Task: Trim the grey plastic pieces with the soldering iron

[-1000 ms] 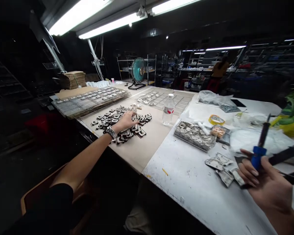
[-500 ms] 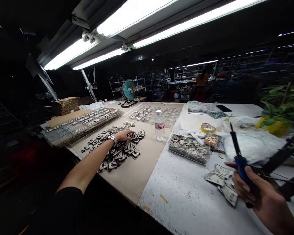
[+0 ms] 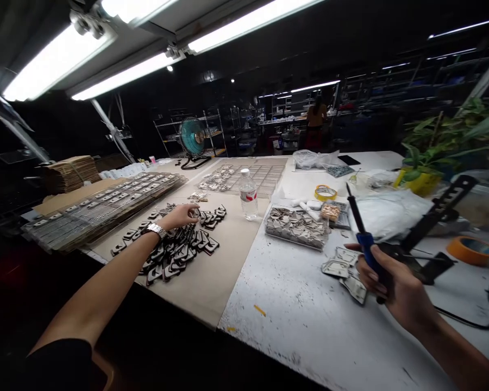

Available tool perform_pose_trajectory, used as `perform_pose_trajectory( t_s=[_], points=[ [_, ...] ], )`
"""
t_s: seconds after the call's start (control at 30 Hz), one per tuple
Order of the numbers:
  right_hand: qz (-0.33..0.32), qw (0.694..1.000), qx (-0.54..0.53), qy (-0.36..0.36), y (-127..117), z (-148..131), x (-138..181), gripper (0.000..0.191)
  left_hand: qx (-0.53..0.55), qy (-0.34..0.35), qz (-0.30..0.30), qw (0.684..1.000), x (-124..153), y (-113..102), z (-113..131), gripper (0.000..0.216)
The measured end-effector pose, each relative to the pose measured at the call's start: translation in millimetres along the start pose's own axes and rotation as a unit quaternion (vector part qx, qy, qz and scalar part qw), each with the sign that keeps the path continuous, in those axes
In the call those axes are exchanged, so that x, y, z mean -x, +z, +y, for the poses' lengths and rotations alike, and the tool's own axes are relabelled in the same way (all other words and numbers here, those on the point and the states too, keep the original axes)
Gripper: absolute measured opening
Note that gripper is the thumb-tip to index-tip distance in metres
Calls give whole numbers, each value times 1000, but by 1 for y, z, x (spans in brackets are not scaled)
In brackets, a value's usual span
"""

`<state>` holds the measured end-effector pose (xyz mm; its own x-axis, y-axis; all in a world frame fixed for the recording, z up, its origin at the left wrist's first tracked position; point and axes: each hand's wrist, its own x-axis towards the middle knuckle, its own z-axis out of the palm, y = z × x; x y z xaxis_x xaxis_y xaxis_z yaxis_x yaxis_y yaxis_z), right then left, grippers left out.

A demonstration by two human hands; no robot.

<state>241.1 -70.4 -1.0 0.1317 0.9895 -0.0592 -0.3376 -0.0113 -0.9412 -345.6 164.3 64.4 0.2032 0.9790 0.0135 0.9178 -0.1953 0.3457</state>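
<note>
My left hand [image 3: 179, 216] is raised above the far end of a pile of dark-edged flat tags [image 3: 173, 254]. Its fingers curl around a small flat piece, too small to make out clearly. The pile lies on a beige cardboard sheet [image 3: 206, 290]. My right hand [image 3: 395, 288] grips a soldering iron [image 3: 365, 241] by its blue handle, with the tip pointing up and away. Just left of that hand, several dull metal plates [image 3: 342, 271] lie on the white workbench [image 3: 293, 326], apart from the tip.
A clear tray of metal scraps [image 3: 295, 228] and a water bottle [image 3: 248, 195] stand between my hands. A black perforated stand [image 3: 436, 214], an orange tape roll [image 3: 471, 251] and a potted plant [image 3: 418, 174] are to the right. Tag-filled trays [image 3: 106, 209] lie left. A co-worker [image 3: 315, 117] stands far off.
My left hand has lifted from the pile and its fingers have drawn together. The soldering iron now leans left instead of right. The whole view has swung to the right and shows more of the bench's right side.
</note>
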Motion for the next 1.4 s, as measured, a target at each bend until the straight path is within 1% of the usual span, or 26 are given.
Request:
perform_pose_trajectory(
  t_s=[0.1, 0.2, 0.27, 0.33, 0.4, 0.5, 0.57, 0.67, 0.77, 0.87, 0.93, 1.0, 1.1, 1.17, 1.23, 1.27, 1.33, 1.4],
  points=[
    [-10, 1000, -5, -7, 1, 0, -1, 44, 11, 18, 5, 1000, 9, 0, 13, 98],
    [-18, 1000, -9, -13, 2, 0, -2, 41, 42, 58, 3, 997, 22, 11, 42, 94],
    [-20, 1000, -14, -19, 2, 0, -3, 40, 72, 98, -5, 993, 34, 25, 69, 87],
    [-18, 999, -18, -23, 3, -1, -3, 39, 94, 152, -22, 984, 50, 44, 101, 77],
    [-15, 999, -18, -26, 3, -1, -4, 40, 107, 203, -46, 972, 67, 66, 132, 68],
    [-16, 999, -13, -35, 1, -1, -4, 42, 113, 261, -99, 954, 88, 96, 175, 63],
    [-20, 999, -14, -38, -1, -1, -5, 41, 89, 289, -111, 947, 95, 111, 198, 61],
    [-23, 999, -19, -42, -3, -2, -6, 39, 64, 310, -124, 941, 97, 121, 221, 52],
    [-23, 998, -21, -47, -3, -3, -7, 38, 74, 305, -164, 935, 94, 121, 231, 50],
    [-25, 999, -20, -43, -3, -3, -7, 38, 77, 314, -179, 929, 90, 120, 230, 56],
    [-29, 999, -17, -42, -4, -2, -6, 38, 71, 345, -171, 920, 88, 122, 226, 60],
    [-32, 998, -11, -47, -6, -2, -7, 37, 51, 389, -154, 907, 86, 127, 221, 59],
    [-25, 998, 12, -63, -8, -7, -11, 39, -13, 442, -114, 890, 84, 137, 217, 44],
    [-15, 995, 68, -66, -6, -16, -19, 46, -54, 462, -85, 881, 84, 143, 219, 37],
    [6, 983, 171, -67, 1, -28, -30, 55, -68, 475, -63, 875, 85, 149, 223, 41],
    [20, 971, 228, -71, 6, -33, -37, 57, -64, 481, -53, 873, 85, 151, 225, 46],
    [41, 947, 308, -80, 17, -40, -53, 55, -49, 490, -29, 870, 86, 156, 228, 50],
    [54, 924, 367, -90, 29, -42, -69, 44, -35, 497, -14, 867, 86, 162, 230, 43]
  ],
)
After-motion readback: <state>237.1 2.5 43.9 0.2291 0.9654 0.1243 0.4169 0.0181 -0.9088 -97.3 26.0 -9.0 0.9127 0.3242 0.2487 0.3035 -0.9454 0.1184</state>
